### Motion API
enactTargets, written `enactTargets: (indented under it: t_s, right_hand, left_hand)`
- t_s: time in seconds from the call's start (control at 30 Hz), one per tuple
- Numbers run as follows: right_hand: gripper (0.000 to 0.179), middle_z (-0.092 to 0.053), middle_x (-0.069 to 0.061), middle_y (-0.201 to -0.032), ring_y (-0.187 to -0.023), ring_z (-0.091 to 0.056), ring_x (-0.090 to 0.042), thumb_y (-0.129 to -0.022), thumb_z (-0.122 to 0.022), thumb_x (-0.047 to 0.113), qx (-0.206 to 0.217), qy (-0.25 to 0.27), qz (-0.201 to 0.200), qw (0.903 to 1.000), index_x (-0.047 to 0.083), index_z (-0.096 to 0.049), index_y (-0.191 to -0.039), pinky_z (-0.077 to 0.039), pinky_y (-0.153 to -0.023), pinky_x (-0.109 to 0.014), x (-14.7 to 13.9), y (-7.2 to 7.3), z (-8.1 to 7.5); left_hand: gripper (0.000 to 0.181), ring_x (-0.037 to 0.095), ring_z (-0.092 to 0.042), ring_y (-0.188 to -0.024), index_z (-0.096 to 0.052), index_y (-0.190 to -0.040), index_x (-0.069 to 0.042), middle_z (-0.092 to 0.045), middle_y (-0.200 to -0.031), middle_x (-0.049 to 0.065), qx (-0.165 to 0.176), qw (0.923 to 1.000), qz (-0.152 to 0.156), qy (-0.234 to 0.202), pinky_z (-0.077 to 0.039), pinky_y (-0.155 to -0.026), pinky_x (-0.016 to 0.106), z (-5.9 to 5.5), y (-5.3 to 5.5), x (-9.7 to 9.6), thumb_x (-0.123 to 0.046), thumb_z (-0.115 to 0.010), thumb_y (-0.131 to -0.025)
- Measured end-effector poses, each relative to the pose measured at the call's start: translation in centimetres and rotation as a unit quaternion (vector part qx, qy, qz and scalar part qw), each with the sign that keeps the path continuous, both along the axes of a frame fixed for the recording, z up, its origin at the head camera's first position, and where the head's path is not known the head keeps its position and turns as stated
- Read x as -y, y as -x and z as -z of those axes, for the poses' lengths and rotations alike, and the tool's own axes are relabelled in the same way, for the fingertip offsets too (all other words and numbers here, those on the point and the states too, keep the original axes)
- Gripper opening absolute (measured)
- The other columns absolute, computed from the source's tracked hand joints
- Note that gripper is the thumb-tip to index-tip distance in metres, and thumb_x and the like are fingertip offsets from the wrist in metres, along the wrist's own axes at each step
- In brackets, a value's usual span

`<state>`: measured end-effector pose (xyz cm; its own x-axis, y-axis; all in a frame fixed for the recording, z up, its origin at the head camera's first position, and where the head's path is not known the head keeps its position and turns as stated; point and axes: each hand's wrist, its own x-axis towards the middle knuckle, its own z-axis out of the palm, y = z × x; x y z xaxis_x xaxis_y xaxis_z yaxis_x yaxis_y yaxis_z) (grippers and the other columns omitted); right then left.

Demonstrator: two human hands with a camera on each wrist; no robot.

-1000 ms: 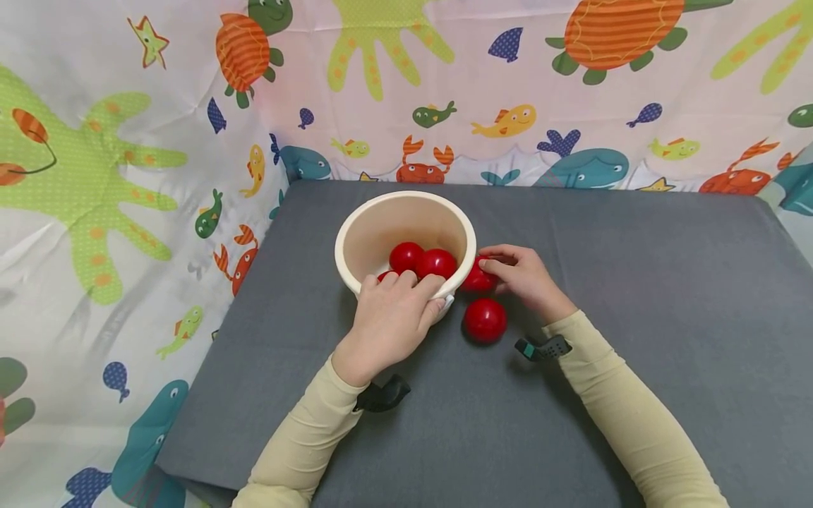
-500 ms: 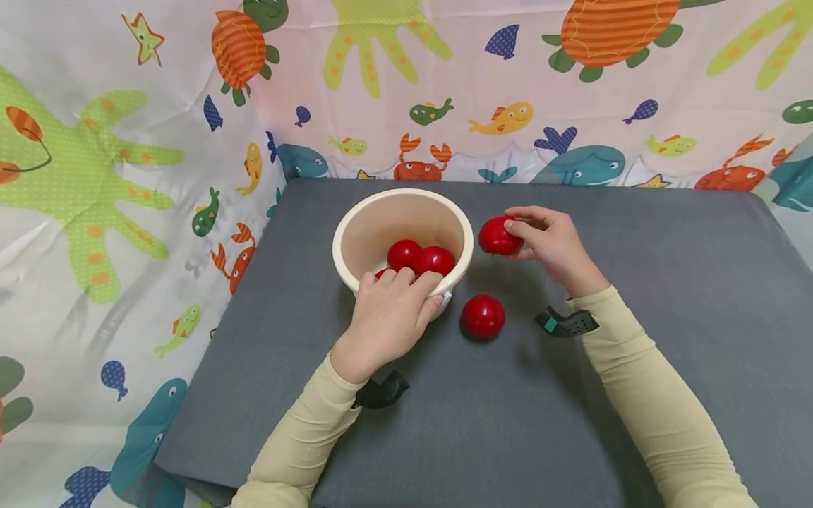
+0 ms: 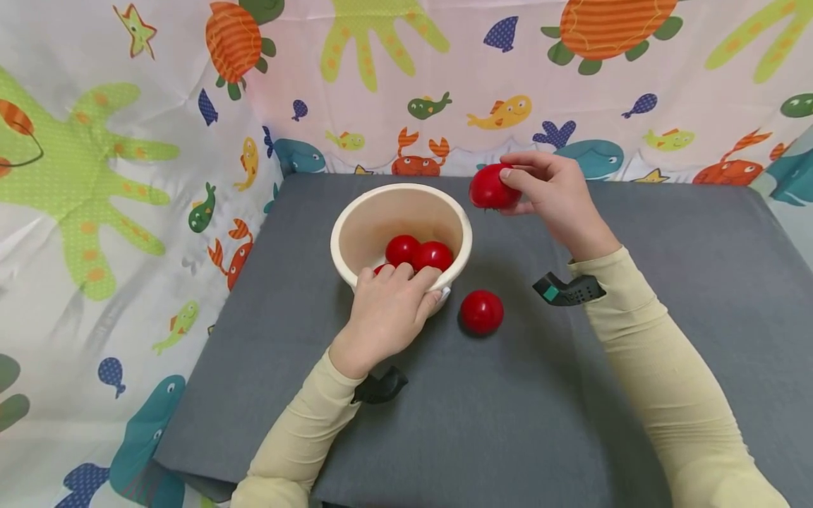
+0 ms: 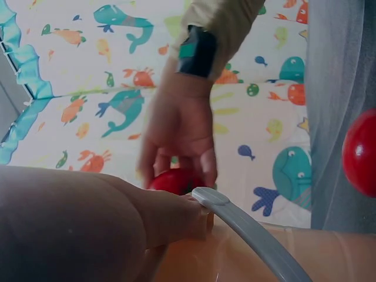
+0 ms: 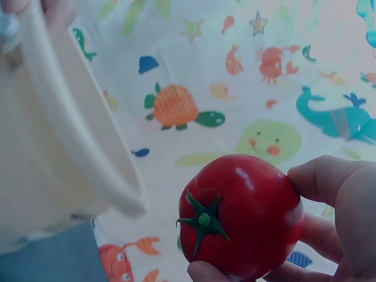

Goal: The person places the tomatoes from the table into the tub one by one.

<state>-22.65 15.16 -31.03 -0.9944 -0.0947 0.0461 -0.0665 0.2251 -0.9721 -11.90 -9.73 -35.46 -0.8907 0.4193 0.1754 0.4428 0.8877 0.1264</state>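
Note:
A cream bucket (image 3: 346, 233) stands on the table, its mouth tipped toward me. My left hand (image 3: 384, 321) grips the near rim, fingers curled over the inside and thumb outside by the grey handle (image 4: 252, 235). Several red tomatoes (image 3: 434, 256) lie inside, partly hidden by those fingers. My right hand (image 3: 555, 194) holds another tomato (image 5: 241, 217) in the air, beyond and to the right of the bucket; its green star-shaped stem shows in the right wrist view. One more tomato (image 3: 481, 312) sits on the table just right of the bucket.
The table (image 3: 686, 317) has a grey cloth. A curtain (image 3: 375, 120) printed with sea animals hangs along the back and left sides. Each wrist wears a black band (image 3: 568, 289).
My right hand has lifted a tomato from the table beside the bucket, first up and right, then farther back. My left hand stays on the rim.

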Motion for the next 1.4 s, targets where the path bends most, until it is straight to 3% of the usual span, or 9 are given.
enactTargets:
  t_s: [0.2,0.47,0.67,0.87,1.03,1.2,1.4]
  right_hand:
    - [0.042,-0.062,-0.011,-0.131,-0.112,-0.062,-0.020,-0.098,-0.067,0.023,-0.036,-0.001,-0.020,0.9992,0.010,-0.063,-0.138,-0.061,-0.068,-0.024,1.8,0.0,-1.3]
    - [0.041,-0.062,-0.015,-0.134,-0.114,-0.064,-0.024,-0.099,-0.065,0.019,-0.042,0.004,-0.056,0.9976,0.008,-0.061,-0.138,-0.061,-0.072,-0.025,4.7,-0.2,-1.5]
    - [0.041,-0.064,-0.017,-0.132,-0.112,-0.065,-0.027,-0.097,-0.066,0.016,-0.042,-0.006,-0.090,0.9951,0.005,-0.062,-0.136,-0.061,-0.071,-0.026,6.6,-0.4,-1.1]
    - [0.039,-0.067,-0.016,-0.129,-0.108,-0.068,-0.030,-0.095,-0.068,0.017,-0.032,-0.050,-0.103,0.9928,0.008,-0.065,-0.133,-0.062,-0.072,-0.030,8.4,-0.7,-0.3]
    - [0.038,-0.070,-0.015,-0.125,-0.105,-0.070,-0.031,-0.093,-0.070,0.017,-0.043,-0.080,-0.115,0.9892,0.007,-0.067,-0.130,-0.063,-0.082,-0.040,9.3,-0.9,0.5]
    - [0.044,-0.068,-0.012,-0.130,-0.109,-0.068,-0.030,-0.091,-0.072,0.021,-0.032,-0.127,-0.115,0.9847,0.011,-0.066,-0.133,-0.060,-0.090,-0.046,9.8,-1.1,1.0]
    - [0.047,-0.065,-0.014,-0.135,-0.115,-0.066,-0.030,-0.091,-0.073,0.021,-0.023,-0.148,-0.114,0.9822,0.010,-0.063,-0.136,-0.061,-0.088,-0.046,10.1,-1.4,1.2]
  left_hand:
    - [0.022,0.023,-0.063,-0.083,-0.064,-0.113,-0.022,-0.066,-0.092,0.005,-0.005,1.0000,0.000,0.003,-0.047,-0.079,0.045,-0.2,0.1,-0.1,-0.038,-0.062,-0.098]
    - [0.033,0.024,-0.065,-0.091,-0.063,-0.127,-0.025,-0.069,-0.100,0.005,0.010,0.9999,-0.003,0.002,-0.047,-0.084,0.046,-0.1,0.2,0.0,-0.040,-0.062,-0.098]
    - [0.034,0.024,-0.065,-0.092,-0.063,-0.128,-0.025,-0.069,-0.101,0.005,0.009,1.0000,0.001,0.003,-0.047,-0.084,0.046,-0.2,0.2,0.0,-0.041,-0.063,-0.098]
    - [0.035,0.025,-0.066,-0.092,-0.063,-0.128,-0.025,-0.070,-0.102,0.005,0.008,1.0000,0.001,0.003,-0.048,-0.084,0.046,-0.2,0.2,0.0,-0.041,-0.064,-0.097]
    - [0.035,0.026,-0.067,-0.092,-0.063,-0.128,-0.024,-0.071,-0.104,0.005,0.007,0.9999,0.000,0.009,-0.048,-0.083,0.045,-0.2,0.1,0.0,-0.042,-0.062,-0.098]
    - [0.033,0.026,-0.067,-0.091,-0.064,-0.125,-0.023,-0.071,-0.103,0.006,0.007,0.9999,-0.001,0.013,-0.049,-0.083,0.045,-0.2,0.1,0.0,-0.042,-0.062,-0.098]
    - [0.029,0.026,-0.065,-0.087,-0.065,-0.121,-0.022,-0.071,-0.098,0.006,0.002,0.9999,-0.001,0.017,-0.048,-0.081,0.045,-0.2,0.0,0.1,-0.041,-0.061,-0.099]
